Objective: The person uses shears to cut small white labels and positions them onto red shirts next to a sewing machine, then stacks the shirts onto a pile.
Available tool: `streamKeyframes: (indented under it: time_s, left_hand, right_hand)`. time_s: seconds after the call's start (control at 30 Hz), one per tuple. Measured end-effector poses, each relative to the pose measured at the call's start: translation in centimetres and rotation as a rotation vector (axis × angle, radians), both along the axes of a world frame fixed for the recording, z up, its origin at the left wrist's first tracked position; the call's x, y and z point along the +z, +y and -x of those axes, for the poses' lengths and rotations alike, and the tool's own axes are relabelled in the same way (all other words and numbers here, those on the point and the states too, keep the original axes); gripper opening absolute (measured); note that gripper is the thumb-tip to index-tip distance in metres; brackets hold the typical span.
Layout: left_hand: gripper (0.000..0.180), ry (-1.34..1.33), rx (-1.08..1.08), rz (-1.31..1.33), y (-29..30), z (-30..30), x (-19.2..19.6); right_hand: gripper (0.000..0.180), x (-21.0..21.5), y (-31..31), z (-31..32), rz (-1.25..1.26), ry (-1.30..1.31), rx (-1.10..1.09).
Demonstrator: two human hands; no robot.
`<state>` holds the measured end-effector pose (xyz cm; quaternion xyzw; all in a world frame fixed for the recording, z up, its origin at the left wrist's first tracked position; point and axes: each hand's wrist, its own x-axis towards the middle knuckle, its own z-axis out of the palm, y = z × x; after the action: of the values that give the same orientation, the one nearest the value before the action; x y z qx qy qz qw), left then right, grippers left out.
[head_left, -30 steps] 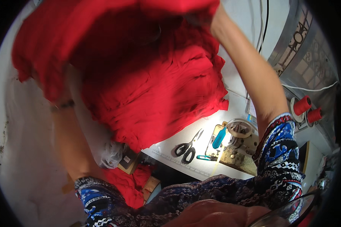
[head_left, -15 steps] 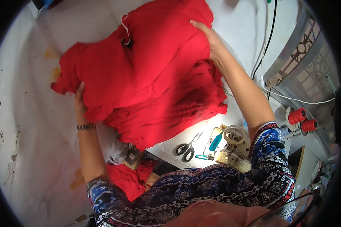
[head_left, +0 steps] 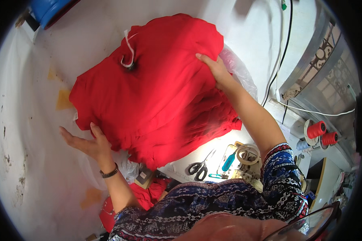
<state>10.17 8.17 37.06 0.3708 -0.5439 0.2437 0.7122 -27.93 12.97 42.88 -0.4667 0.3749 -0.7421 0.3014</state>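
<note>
A thick stack of red fabric pieces (head_left: 157, 92) spreads in front of me, its layered edges showing along the near side. My right hand (head_left: 216, 71) grips the stack's right edge, thumb on top and the other fingers hidden at the side or beneath. At the lower left corner, my left hand (head_left: 93, 145) is open with fingers apart, its thumb close to the fabric; whether it touches cannot be made out. A white strip (head_left: 129, 50) bound with something dark lies across the top of the stack.
Black-handled scissors (head_left: 198, 168), a teal tool (head_left: 228, 161) and a tape roll (head_left: 248, 154) lie on the lit table near me. Red thread spools (head_left: 317, 129) stand at the right. Clear plastic (head_left: 239, 70) shows behind the stack. More red cloth (head_left: 151, 193) lies low at left.
The stack has come down toward me and lies flatter. My left hand has let go of its left side and opened. My right hand has moved slightly nearer, still gripping.
</note>
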Motion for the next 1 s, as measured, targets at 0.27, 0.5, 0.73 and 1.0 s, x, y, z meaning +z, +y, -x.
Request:
streamKeyframes:
  time_s: [0.27,0.5,0.73,1.0]
  left_hand:
    - [0.072,-0.760,-0.467,-0.004,-3.8,20.3,18.2]
    - [0.062,-0.544,-1.082,-0.707,-12.4,24.9,14.2]
    - [0.037,-0.262,-1.446,-0.552,-13.0,21.0,11.3]
    - [0.029,-0.174,-1.522,-0.436,-12.1,19.1,9.3]
  right_hand:
    - [0.054,0.0,2.0,-1.7,0.106,0.300,-0.175]
    - [0.059,0.5,6.2,4.0,-0.145,0.967,-0.185]
    - [0.041,-1.3,1.0,5.7,0.129,1.696,-1.195]
    - [0.033,4.9,-7.4,6.6,0.165,1.865,-0.960]
